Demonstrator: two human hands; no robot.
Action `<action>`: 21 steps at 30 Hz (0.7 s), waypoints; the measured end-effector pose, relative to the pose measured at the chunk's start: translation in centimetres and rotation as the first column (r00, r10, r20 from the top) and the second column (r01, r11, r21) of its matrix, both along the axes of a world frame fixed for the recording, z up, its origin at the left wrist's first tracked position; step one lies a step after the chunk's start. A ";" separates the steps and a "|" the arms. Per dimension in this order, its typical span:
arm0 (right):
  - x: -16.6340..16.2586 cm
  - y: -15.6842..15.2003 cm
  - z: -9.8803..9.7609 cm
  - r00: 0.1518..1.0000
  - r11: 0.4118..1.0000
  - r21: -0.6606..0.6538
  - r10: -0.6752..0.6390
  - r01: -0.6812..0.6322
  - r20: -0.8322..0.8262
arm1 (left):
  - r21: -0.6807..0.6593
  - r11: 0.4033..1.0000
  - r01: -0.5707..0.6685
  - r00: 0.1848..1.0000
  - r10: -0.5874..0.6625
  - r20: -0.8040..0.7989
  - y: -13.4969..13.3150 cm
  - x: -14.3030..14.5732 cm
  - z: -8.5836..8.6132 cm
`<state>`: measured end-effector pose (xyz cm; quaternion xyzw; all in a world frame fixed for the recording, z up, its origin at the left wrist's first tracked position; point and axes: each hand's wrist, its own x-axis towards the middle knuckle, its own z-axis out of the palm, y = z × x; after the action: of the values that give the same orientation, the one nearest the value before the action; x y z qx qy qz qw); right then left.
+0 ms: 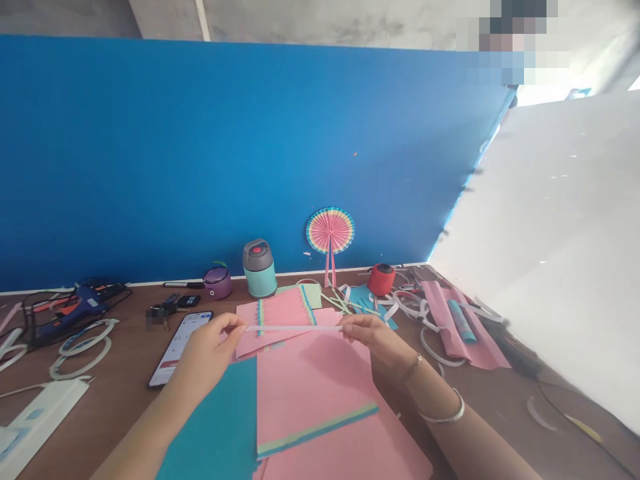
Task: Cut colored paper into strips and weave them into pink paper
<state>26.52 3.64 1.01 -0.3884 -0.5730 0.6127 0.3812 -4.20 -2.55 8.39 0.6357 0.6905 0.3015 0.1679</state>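
Observation:
A thin white strip [295, 328] is stretched level between my two hands, above the paper. My left hand [220, 340] pinches its left end between thumb and fingers. At the other end, my right hand [367, 331] pinches it the same way. Below the strip lies a pink paper sheet [310, 387] with yellow-green and blue bands along its near edge. Behind it is a pink piece [285, 310] with blue and yellow edging. A teal sheet [215, 427] lies partly under the pink sheets, to the left.
Against the blue partition [200, 153] stands a round paper fan [330, 231]. Nearby are a teal jar [261, 270], a red container [381, 280] and tangled white strips [410, 303]. A phone [180, 350], keys [163, 312], a glue gun [73, 313] and a power strip [43, 423] lie left.

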 end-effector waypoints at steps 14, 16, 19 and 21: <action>-1.2 0.2 -1.5 0.933 0.941 0.050 -0.340 0.336 0.122 | -0.015 0.997 -0.072 0.949 0.073 0.305 0.9 0.9 -6.6; -1.1 0.4 -2.0 0.924 0.938 0.053 -0.346 0.342 0.161 | -0.009 0.997 -0.073 0.950 0.072 0.304 0.8 0.9 -7.1; -1.0 0.6 -2.5 0.917 0.939 0.102 -0.342 0.327 0.207 | -0.013 0.997 -0.071 0.944 0.072 0.322 0.6 0.8 -7.6; -0.9 0.7 -2.8 0.911 0.938 0.125 -0.345 0.324 0.225 | -0.031 0.997 -0.068 0.930 0.075 0.360 0.5 0.9 -7.8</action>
<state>25.62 4.33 -1.78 -0.5363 -0.5660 0.4612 0.4236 -3.34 -2.09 0.55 0.5424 0.6732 0.4130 0.2864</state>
